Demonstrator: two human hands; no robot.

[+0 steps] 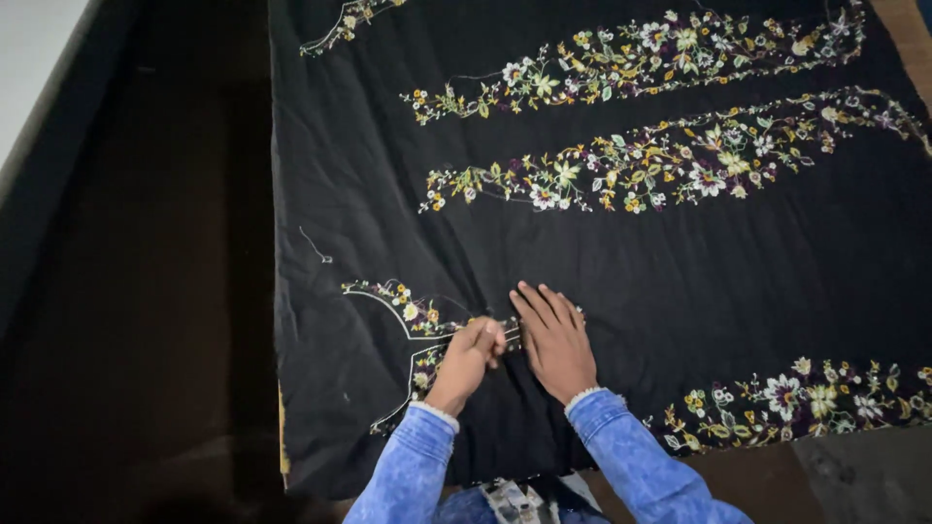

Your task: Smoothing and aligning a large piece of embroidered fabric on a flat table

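A large black cloth [602, 252] with embroidered flower bands lies spread flat across a table. My left hand [468, 357] is curled into a fist on the cloth at the embroidered neckline motif [403, 315], its fingers pinched on something small that I cannot make out. My right hand [555, 340] lies flat on the cloth just to the right, fingers together and pointing away from me, pressing the fabric down. The two hands touch at the fingertips. Both arms wear blue denim sleeves.
Two long floral bands [660, 165] run across the far half of the cloth, and another floral band [806, 398] runs along the near right edge. The left cloth edge [277, 291] borders a dark floor. A brown table corner [908, 34] shows at the far right.
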